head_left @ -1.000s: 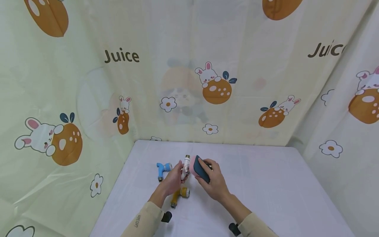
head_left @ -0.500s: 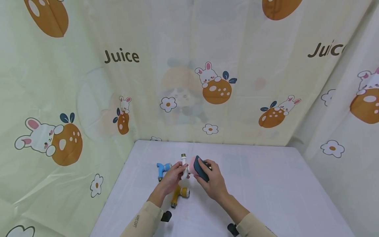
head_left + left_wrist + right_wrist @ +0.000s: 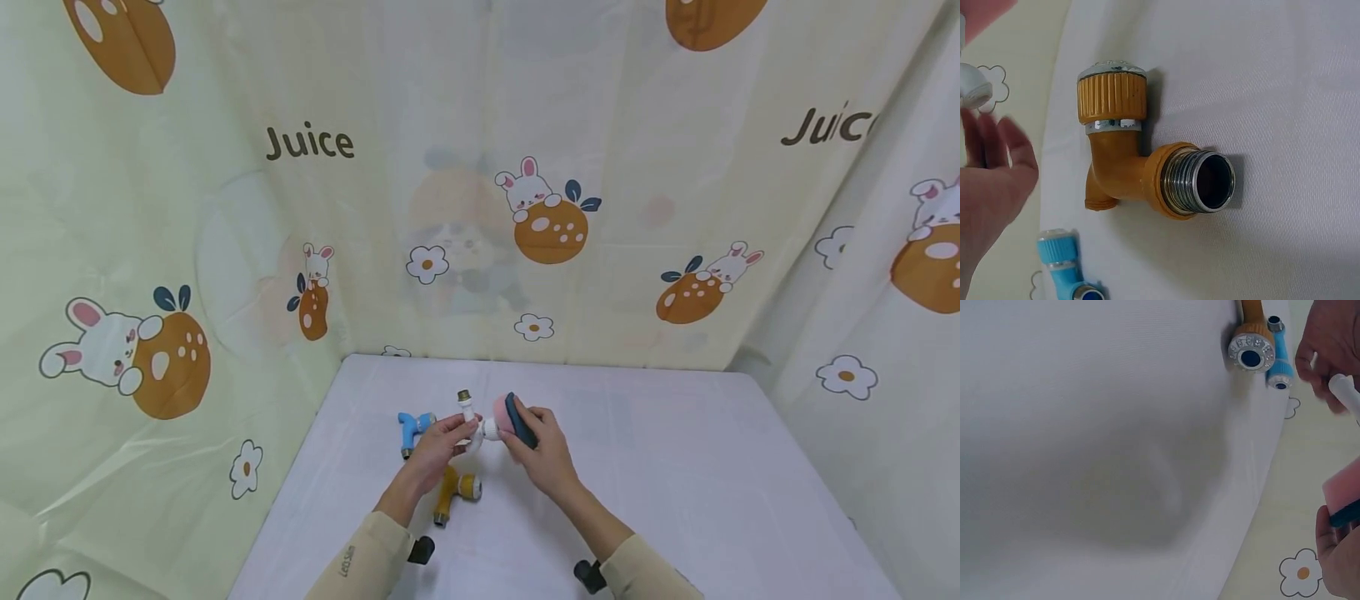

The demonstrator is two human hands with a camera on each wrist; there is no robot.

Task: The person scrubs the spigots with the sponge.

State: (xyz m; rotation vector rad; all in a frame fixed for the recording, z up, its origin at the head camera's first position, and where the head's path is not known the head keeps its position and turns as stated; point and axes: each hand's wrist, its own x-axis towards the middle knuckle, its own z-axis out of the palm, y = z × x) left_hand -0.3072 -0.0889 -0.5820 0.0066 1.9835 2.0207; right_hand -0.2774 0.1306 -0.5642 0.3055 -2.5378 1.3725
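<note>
My left hand [image 3: 438,450] grips a white faucet [image 3: 466,407] above the table, its brass threaded end pointing up and away and its round white knob facing right. In my right hand [image 3: 551,454] is a two-layer sponge [image 3: 514,418], pink on one side and dark teal on the other. The pink side faces the faucet's knob, close beside it; whether they touch I cannot tell. A yellow-orange faucet [image 3: 1119,150] lies on the table below my left hand. Beyond that hand lies a blue faucet [image 3: 409,432], partly covered by my fingers in the head view.
A white cloth covers the table [image 3: 675,483]. Behind it and along both sides hangs a pale curtain [image 3: 615,283] printed with rabbits, oranges and flowers. Dark camera mounts [image 3: 422,549] sit at both wrists.
The white faucet has been turned in my left hand, so its knob now points right. My right hand has drawn the sponge slightly to the right. The other two faucets stay put.
</note>
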